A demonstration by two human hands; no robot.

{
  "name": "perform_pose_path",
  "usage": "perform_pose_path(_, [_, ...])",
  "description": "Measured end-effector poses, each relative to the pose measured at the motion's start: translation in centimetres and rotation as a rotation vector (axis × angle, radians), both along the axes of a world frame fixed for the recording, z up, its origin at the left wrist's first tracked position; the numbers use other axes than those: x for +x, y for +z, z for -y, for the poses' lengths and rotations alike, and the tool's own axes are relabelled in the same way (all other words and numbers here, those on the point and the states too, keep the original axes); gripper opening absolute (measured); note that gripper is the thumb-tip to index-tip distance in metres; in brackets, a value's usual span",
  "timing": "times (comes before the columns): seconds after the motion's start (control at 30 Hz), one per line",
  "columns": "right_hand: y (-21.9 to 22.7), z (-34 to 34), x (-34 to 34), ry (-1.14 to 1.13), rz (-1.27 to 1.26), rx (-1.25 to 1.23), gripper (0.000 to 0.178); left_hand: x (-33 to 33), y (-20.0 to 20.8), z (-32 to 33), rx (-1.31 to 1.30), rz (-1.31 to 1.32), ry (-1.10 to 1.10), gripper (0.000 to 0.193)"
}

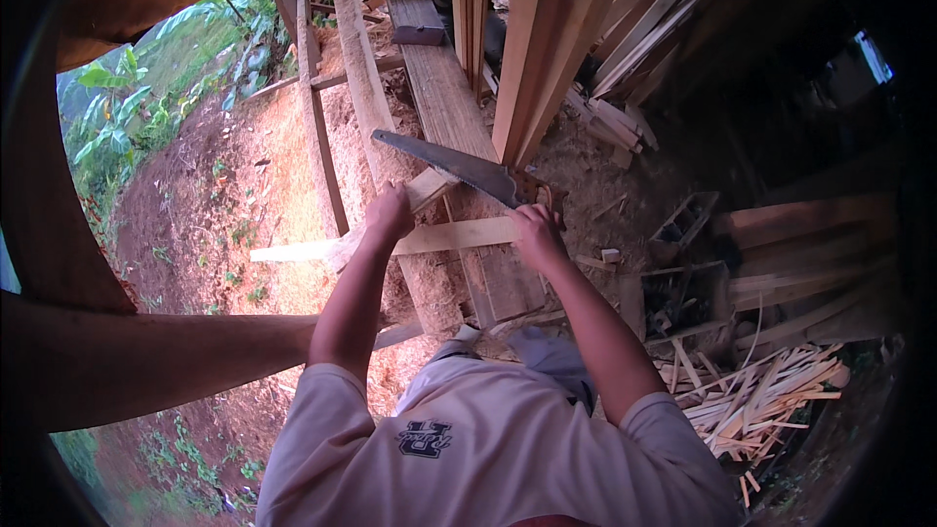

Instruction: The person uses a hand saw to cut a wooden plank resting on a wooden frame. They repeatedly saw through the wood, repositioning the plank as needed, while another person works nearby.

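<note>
My right hand (538,228) is closed around the handle of a handsaw (444,158), whose dark blade points to the far left. My left hand (389,212) grips a short wooden piece (428,188) that slants up toward the blade. The blade's toothed edge lies over or against the far end of this piece; whether it is cutting cannot be told. A long pale wooden strip (459,235) lies crosswise just below both hands, over the planks of the bench (444,88). Part of the saw's handle is hidden by my right hand.
A sawdust-covered beam (359,68) runs along the bench's left side. Tall boards (556,39) stand beyond it to the right. Open boxes (686,295) and a heap of thin offcuts (766,400) lie at the right. A thick post (166,361) crosses the lower left.
</note>
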State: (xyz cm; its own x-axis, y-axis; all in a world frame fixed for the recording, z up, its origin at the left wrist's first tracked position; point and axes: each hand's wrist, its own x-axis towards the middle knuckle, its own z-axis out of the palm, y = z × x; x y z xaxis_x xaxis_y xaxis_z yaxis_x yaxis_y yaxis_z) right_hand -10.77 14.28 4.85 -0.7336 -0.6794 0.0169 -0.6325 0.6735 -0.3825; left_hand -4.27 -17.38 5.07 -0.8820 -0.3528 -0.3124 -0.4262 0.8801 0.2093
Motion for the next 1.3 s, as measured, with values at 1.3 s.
perform_pose_path(1.3, [-7.5,-11.1,-4.9,-0.914,1.36,-1.08,0.012,3.8,1.0,-7.7,0.244,-0.285,-0.217,0.05])
